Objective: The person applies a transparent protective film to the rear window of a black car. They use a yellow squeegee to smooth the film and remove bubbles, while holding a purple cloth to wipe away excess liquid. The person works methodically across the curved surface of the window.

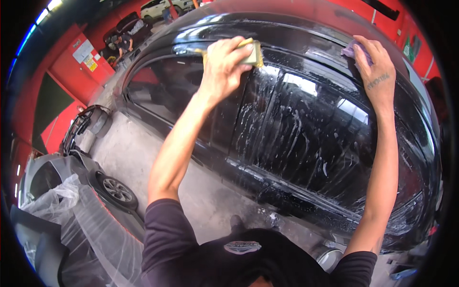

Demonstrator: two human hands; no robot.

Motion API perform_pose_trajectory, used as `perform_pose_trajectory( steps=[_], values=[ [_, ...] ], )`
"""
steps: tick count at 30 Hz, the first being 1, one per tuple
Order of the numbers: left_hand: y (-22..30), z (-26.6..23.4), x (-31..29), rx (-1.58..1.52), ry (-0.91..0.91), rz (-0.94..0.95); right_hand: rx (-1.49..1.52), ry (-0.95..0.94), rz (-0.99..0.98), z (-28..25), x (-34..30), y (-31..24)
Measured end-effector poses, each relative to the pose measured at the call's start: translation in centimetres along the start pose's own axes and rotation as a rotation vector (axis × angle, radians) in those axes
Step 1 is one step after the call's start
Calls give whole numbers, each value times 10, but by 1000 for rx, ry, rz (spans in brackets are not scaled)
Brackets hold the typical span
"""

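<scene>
1. Left hand (221, 69): the fingers are bent and pinch a pale yellow-green pad (257, 52) at the upper frame of the side windows.
2. Right hand (378, 71): the fingers curl around a purple lump (352, 49) at the roof edge, well apart from the pad; whether the lump is cloth or something firmer is hard to tell, since the hand covers part of it.
3. Black car (306, 189): it spans the view beneath both hands. Whitish streaks and drops run down the side window (299, 129); paler smears mark the panel near the lower right.
4. Obstructions to the view: the right forearm crosses the rear of the car's side; the left forearm hides part of the front door and the floor.
5. Concrete floor (205, 201): it lies between the black car and a grey car (43, 174) at the left, which is partly draped in clear plastic sheeting (95, 234). The grey car's wheel (116, 190) remains exposed.
6. Lower right: a round container (329, 259) stands on the floor, partly hidden by the right sleeve (355, 269).
7. Background: a loose dark car part (79, 126), a red wall (69, 52) and, farther off, a co-worker (125, 44).
</scene>
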State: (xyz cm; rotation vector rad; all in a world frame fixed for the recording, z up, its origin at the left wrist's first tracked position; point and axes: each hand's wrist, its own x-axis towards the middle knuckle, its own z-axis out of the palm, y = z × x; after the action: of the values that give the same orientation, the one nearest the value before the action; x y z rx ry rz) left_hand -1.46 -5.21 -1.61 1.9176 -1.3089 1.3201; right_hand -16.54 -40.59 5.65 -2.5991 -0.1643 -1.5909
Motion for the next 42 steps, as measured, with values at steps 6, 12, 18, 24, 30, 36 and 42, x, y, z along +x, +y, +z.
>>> perform_pose_trajectory(
  steps=[6, 12, 18, 24, 30, 36, 42],
  values=[
    [-55, -33, -27, -23, -19, -78, 13, 21, -21, -3, 0, 1],
    [-27, -11, 10, -166, -143, 73, -40, 15, 15, -1, -3, 2],
    [-73, -24, -12, -101, -111, 52, -93, 36, -26, 3, 0, -3],
    [-41, -6, 20, -222, -169, 188, -13, 19, 72, -5, -4, -4],
    [-66, -24, -7, -114, -54, 154, -55, 39, 20, 4, 1, -4],
    [-56, -11, 0, -181, -61, 223, 24, 56, 74, -2, -5, 2],
    [-53, -17, -17, -76, -38, 175, -94, 54, -8, 4, 1, 2]
  ],
)
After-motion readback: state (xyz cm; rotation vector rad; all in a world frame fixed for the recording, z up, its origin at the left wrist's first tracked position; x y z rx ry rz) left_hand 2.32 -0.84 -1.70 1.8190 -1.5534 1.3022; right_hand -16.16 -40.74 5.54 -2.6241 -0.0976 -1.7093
